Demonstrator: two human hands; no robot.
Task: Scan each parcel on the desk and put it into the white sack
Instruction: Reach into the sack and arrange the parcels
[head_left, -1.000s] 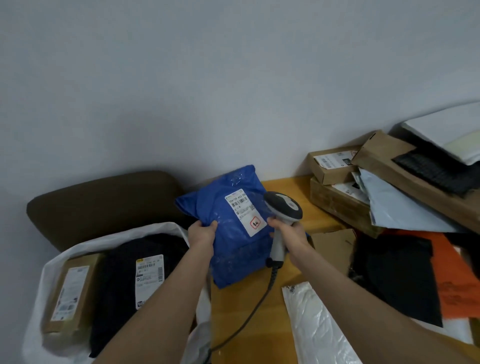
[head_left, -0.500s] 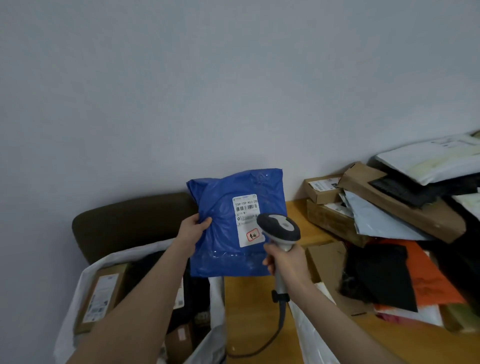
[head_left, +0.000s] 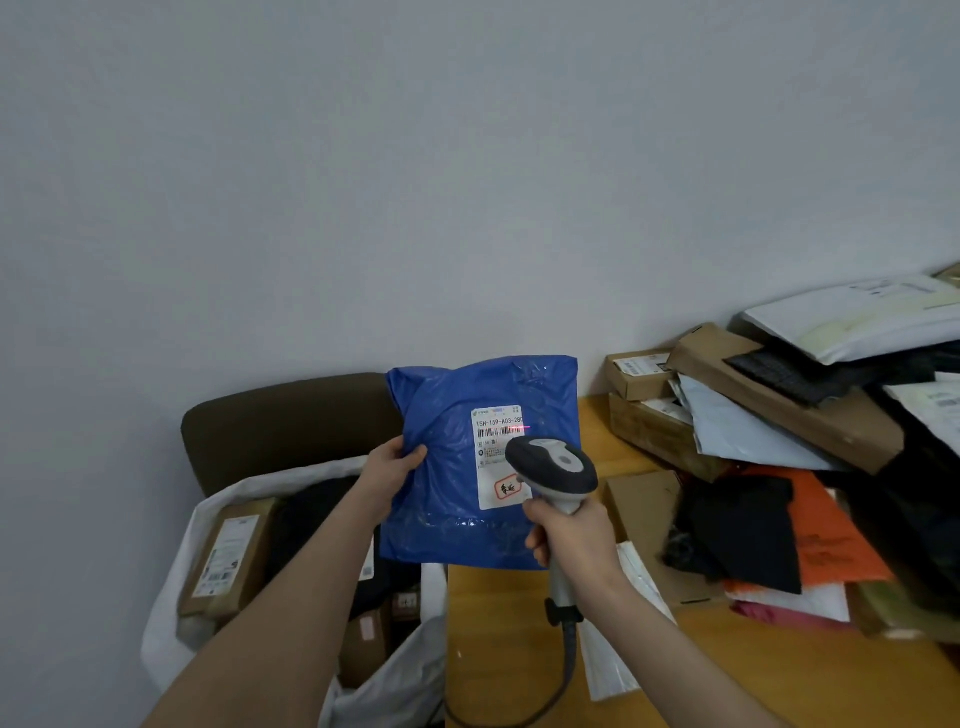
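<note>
We hold the blue parcel (head_left: 447, 519) upright in the air, its left edge pinched by our left grip (head_left: 395, 465), so that its label (head_left: 497, 452) faces the scanner (head_left: 553, 462). Our right grip (head_left: 566, 535) clasps the scanner's handle. A red line crosses the barcode under "15H-159-A03-280". The white sack (head_left: 171, 623) stands open below the left grip, beside the worktop (head_left: 493, 623).

We pinch the blue parcel (head_left: 451, 499) by its edge with our left hand (head_left: 396, 462), forearm stretched forward | our right hand (head_left: 571, 535) grips the scanner (head_left: 553, 464) handle, fingers curled
</note>
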